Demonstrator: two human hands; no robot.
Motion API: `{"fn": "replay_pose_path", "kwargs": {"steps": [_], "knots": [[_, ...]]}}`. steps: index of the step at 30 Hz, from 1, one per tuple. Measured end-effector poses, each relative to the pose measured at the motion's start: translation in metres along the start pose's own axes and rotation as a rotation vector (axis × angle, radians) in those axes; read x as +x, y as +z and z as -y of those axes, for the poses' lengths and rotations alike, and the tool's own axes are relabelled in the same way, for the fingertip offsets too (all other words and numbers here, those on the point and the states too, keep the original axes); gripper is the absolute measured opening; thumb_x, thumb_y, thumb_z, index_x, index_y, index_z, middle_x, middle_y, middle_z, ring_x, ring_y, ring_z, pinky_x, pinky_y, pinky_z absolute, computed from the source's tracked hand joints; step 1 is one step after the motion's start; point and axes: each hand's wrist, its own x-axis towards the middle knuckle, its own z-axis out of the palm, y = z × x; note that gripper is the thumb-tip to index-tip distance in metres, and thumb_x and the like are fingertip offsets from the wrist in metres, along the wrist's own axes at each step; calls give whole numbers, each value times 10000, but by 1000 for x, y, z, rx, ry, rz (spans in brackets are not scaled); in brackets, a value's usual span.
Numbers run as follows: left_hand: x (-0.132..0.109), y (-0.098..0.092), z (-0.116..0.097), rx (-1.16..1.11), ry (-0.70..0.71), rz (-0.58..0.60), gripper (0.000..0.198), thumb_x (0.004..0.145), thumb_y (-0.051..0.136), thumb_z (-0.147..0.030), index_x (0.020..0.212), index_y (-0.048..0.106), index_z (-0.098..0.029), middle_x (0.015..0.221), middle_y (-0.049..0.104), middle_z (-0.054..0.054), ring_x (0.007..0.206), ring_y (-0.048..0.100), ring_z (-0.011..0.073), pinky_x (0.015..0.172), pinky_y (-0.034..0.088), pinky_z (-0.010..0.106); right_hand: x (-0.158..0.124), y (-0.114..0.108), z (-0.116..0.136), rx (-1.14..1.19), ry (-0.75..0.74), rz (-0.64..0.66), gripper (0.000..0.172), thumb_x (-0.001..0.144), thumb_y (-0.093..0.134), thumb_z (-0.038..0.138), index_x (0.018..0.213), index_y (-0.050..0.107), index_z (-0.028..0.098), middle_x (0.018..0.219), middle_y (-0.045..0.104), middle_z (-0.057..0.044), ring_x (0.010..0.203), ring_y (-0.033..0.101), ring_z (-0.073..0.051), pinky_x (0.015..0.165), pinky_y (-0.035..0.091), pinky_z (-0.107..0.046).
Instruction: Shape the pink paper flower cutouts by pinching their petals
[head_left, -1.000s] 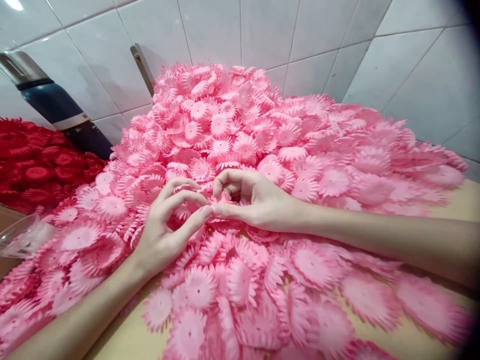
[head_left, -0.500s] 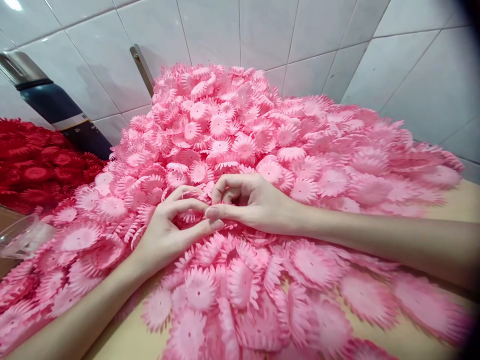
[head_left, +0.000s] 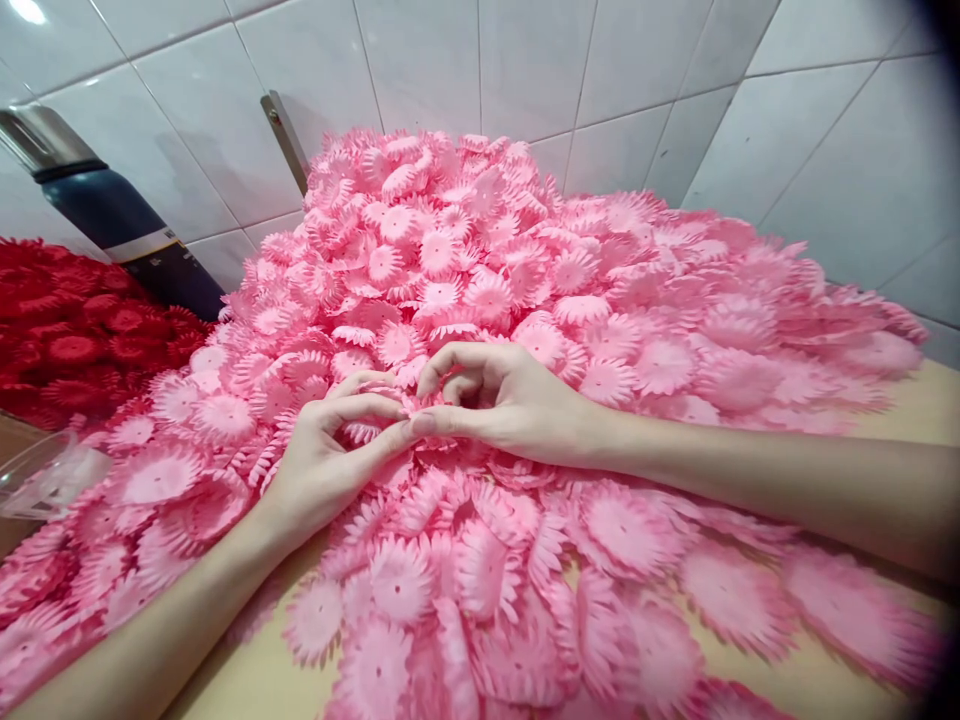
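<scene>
A large heap of pink fringed fabric flower pieces (head_left: 442, 250), many with a small centre hole, rises in front of me. Over its near slope my left hand (head_left: 330, 440) pinches pink flower petals (head_left: 367, 428) between thumb and fingers. From the right, my right hand (head_left: 502, 400) meets it, thumb tip against the left thumb and index finger curled over. Both hands are closed at the same pink piece, which my fingers partly hide. How many layers are between the fingertips I cannot tell.
A red heap of similar pieces (head_left: 82, 340) lies at the left, beside a dark blue bottle (head_left: 142, 225) with a steel cap. A clear plastic container (head_left: 45, 475) sits at the left edge. White tiled wall (head_left: 540, 60) stands behind; the tabletop (head_left: 262, 650) is pale yellow.
My left hand has shifted slightly left and its thumb has drawn in towards the index finger. My right hand's index finger has moved a little left and up.
</scene>
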Motion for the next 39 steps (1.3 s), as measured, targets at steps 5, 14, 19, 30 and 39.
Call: {"fn": "replay_pose_path", "kwargs": {"steps": [5,14,19,30,39], "knots": [[-1,0,4,-20,-16,-37,43,794,737,-275,787,773,-252,954,634,21,955,580,166,896,435,292,0,1,2,-1,37,-61,250,764,763,281,850,581,134,569,441,75,503,341,-45,450,260,-200],[-2,0,4,-15,-12,-48,79,784,746,-291,737,747,-227,934,649,16,897,596,162,860,459,288,0,0,4,-20,29,-26,222,813,710,302,882,586,132,634,531,32,535,417,-65,492,319,-223],[-1,-1,3,16,-1,-53,130,798,724,-346,761,749,-224,894,679,25,859,614,177,852,480,316,-1,0,3,-8,4,-12,230,809,715,311,883,572,147,679,529,28,552,424,-68,498,315,-229],[-1,-2,4,-27,-11,-67,88,768,759,-327,772,752,-239,905,697,13,852,632,167,828,495,299,-1,0,4,22,24,6,265,818,703,346,926,556,153,716,558,14,599,474,-87,543,358,-246],[-1,-1,0,-57,-65,-60,131,797,725,-322,715,699,-223,879,700,8,892,637,196,869,471,336,-2,-1,1,-28,-10,-16,242,829,694,316,943,549,160,739,542,19,616,473,-86,546,377,-238]]}}
